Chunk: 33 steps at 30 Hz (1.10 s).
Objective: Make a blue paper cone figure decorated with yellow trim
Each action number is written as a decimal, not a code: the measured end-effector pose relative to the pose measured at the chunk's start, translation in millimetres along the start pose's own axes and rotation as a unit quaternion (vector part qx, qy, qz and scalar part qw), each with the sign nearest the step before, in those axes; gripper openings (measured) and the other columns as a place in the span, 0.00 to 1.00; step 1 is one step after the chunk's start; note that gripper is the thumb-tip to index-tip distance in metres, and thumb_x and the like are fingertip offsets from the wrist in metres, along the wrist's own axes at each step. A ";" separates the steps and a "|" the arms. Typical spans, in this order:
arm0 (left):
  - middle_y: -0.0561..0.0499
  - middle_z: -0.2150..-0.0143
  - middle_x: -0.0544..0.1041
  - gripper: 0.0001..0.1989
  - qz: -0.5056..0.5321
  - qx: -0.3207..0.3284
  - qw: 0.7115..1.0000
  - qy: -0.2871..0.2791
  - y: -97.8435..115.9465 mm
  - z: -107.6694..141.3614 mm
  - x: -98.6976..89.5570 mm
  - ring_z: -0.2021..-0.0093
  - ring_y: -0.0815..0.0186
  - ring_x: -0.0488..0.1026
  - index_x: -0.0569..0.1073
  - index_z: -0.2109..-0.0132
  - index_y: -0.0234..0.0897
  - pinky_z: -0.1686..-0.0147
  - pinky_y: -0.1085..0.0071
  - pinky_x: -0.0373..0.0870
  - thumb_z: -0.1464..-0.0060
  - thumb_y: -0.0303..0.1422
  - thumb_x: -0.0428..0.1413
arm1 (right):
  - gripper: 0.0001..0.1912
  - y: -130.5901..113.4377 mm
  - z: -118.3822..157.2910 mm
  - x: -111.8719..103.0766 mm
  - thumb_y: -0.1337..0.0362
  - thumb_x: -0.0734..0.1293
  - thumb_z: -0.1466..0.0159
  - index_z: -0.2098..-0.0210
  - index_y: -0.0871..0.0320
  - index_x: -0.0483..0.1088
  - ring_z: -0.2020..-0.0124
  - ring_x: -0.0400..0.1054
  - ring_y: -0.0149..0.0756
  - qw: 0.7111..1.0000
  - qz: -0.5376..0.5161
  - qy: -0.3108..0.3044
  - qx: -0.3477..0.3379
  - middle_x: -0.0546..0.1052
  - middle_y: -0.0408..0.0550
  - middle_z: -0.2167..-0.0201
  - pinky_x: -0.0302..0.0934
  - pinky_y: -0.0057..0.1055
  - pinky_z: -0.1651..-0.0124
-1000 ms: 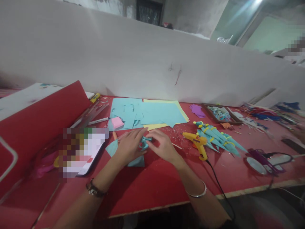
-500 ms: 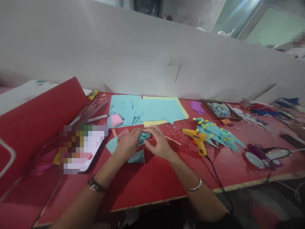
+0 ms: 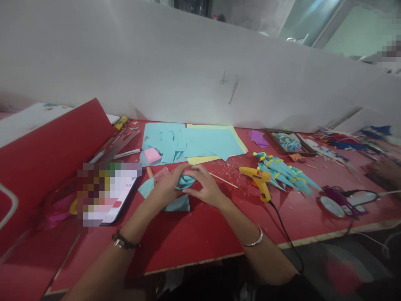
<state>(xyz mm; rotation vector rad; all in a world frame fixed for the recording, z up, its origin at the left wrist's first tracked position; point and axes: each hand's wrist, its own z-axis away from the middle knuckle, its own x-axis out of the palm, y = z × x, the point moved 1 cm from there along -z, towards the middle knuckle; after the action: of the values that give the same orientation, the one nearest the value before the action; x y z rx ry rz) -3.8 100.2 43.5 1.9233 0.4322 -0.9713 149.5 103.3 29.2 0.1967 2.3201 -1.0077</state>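
Observation:
Between my two hands is a curled piece of light blue paper (image 3: 186,180). My left hand (image 3: 167,186) grips its left side, and my right hand (image 3: 206,187) has thumb and fingers closed round its right side. Flat pieces of the same blue paper lie below, one cut piece (image 3: 178,203) under my hands and another (image 3: 145,189) by the left wrist. A thin wooden stick (image 3: 224,180) lies just past my right hand. Beyond my left hand sits a pink block (image 3: 152,155).
Blue sheets (image 3: 209,142) lie over yellow paper near the white partition. To the right are a yellow glue gun (image 3: 257,180) with a black cord, several blue paper cones (image 3: 285,173) and a tray (image 3: 308,153) of scraps. A phone (image 3: 122,196) leans at left; another person's hand (image 3: 387,173) shows far right.
The blue paper between my hands has turned slightly, showing a more open curl. Another person's hand has come in at the right edge. The view has shifted a little.

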 end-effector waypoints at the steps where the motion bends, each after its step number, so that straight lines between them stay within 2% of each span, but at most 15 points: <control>1: 0.44 0.50 0.69 0.30 0.003 -0.007 1.000 0.002 1.0 -0.5 0.6 0.55 0.59 0.69 0.55 0.47 0.39 0.60 0.65 0.65 0.58 0.25 0.55 | 0.18 0.2 -0.2 0.2 0.56 0.64 0.44 0.54 0.51 0.62 0.55 0.61 0.37 1.000 0.000 0.007 0.004 0.65 0.48 0.58 0.60 0.36 0.53; 7: 0.45 0.54 0.70 0.30 0.061 -0.048 0.997 0.018 2.5 -1.2 3.0 0.62 0.64 0.70 0.53 0.44 0.37 0.65 0.68 0.66 0.55 0.29 0.52 | 0.13 -4.3 -1.9 -0.7 0.61 0.61 0.41 0.56 0.51 0.62 0.56 0.62 0.34 0.998 -0.019 0.054 0.012 0.68 0.46 0.59 0.59 0.35 0.53; 12: 0.44 0.51 0.67 0.29 0.185 -0.047 0.982 -0.002 -2.0 -0.7 2.3 0.59 0.64 0.68 0.52 0.42 0.37 0.62 0.68 0.66 0.51 0.36 0.49 | 0.11 -6.0 -2.7 -1.6 0.63 0.61 0.41 0.57 0.51 0.62 0.56 0.62 0.35 0.994 -0.039 0.098 0.030 0.68 0.47 0.60 0.60 0.37 0.54; 15: 0.46 0.52 0.68 0.26 0.241 -0.064 0.968 0.007 -3.9 -2.3 2.5 0.59 0.65 0.68 0.54 0.43 0.38 0.61 0.68 0.66 0.48 0.39 0.46 | 0.12 -5.1 -2.4 -0.2 0.65 0.62 0.42 0.57 0.51 0.62 0.56 0.62 0.35 0.992 -0.047 0.113 0.029 0.67 0.47 0.60 0.60 0.37 0.53; 19: 0.50 0.62 0.73 0.21 0.239 -0.108 0.965 0.008 -5.4 -4.4 4.2 0.65 0.66 0.68 0.63 0.49 0.36 0.64 0.69 0.67 0.47 0.42 0.44 | 0.14 -5.5 -2.0 2.0 0.68 0.61 0.43 0.57 0.51 0.62 0.56 0.62 0.34 0.993 -0.049 0.098 0.041 0.65 0.46 0.60 0.60 0.37 0.53; 22: 0.51 0.66 0.73 0.22 0.245 -0.127 0.961 0.012 -6.5 -4.2 5.3 0.67 0.66 0.68 0.67 0.54 0.36 0.66 0.70 0.67 0.48 0.46 0.44 | 0.15 -6.4 -2.0 2.0 0.68 0.62 0.44 0.57 0.51 0.62 0.55 0.61 0.35 0.994 -0.053 0.085 0.048 0.64 0.47 0.60 0.60 0.37 0.52; 27: 0.50 0.62 0.74 0.23 0.239 -0.174 0.955 0.037 -8.1 -2.2 4.2 0.61 0.65 0.68 0.69 0.55 0.36 0.61 0.70 0.66 0.48 0.48 0.43 | 0.14 -7.8 -1.8 0.1 0.67 0.61 0.43 0.57 0.50 0.62 0.54 0.61 0.34 0.996 -0.047 0.063 0.043 0.64 0.47 0.58 0.60 0.37 0.51; 30: 0.51 0.57 0.73 0.22 0.236 -0.180 0.954 0.045 -9.2 -2.5 3.7 0.57 0.65 0.68 0.69 0.54 0.38 0.57 0.70 0.64 0.47 0.47 0.44 | 0.16 -7.5 -1.3 0.3 0.64 0.63 0.43 0.55 0.50 0.61 0.52 0.60 0.36 0.997 -0.033 0.057 0.039 0.64 0.48 0.57 0.59 0.38 0.50; 33: 0.51 0.58 0.74 0.21 0.237 -0.191 0.952 0.045 -11.4 -3.6 4.3 0.58 0.64 0.68 0.70 0.54 0.37 0.59 0.70 0.65 0.48 0.46 0.45 | 0.20 -5.6 -0.8 2.5 0.60 0.66 0.46 0.53 0.48 0.60 0.50 0.58 0.38 0.998 -0.013 0.052 0.034 0.63 0.48 0.55 0.58 0.40 0.49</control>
<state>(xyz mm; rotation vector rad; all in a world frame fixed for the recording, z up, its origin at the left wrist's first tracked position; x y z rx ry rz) -6.7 108.9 34.7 1.6110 0.1760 -0.4478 145.2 99.7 31.6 0.2512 2.3884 -1.1148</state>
